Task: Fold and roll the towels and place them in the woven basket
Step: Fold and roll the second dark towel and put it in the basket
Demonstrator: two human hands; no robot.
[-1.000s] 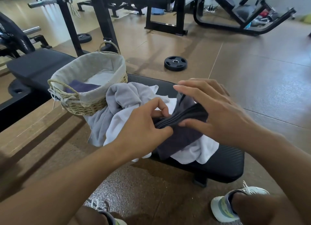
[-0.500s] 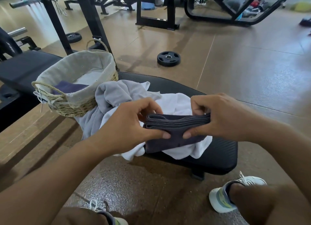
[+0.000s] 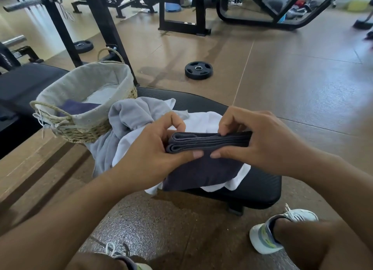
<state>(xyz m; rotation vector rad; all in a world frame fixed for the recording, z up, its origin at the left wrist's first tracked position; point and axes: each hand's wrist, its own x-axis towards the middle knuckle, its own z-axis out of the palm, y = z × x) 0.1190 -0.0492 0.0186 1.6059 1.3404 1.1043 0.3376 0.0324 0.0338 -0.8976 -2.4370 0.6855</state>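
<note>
The dark grey folded cloth towel [image 3: 210, 143] is held at centre frame, above the black padded bench [image 3: 260, 189]. Its stacked folds are pinched between thumb and curled fingers of the left hand [image 3: 159, 148] at the 9 o'clock end and of the right hand [image 3: 256, 140] at the 3 o'clock end; a lower flap hangs down toward 6 o'clock.

Step judged in hand: folding is well advanced and rolling is not yet begun. The next move is judged to call for a tight roll from one end, with the layered edges kept aligned, followed by transfer to the round woven straw basket with pale fabric liner [image 3: 88, 128], at 10 o'clock on the bench.

Count: one dark grey towel in hand; one light grey crumpled towel [image 3: 129, 116] and one white towel [image 3: 203, 120] lying beneath; one dark blue towel [image 3: 78, 107] in the basket; one basket; two hands.
</note>
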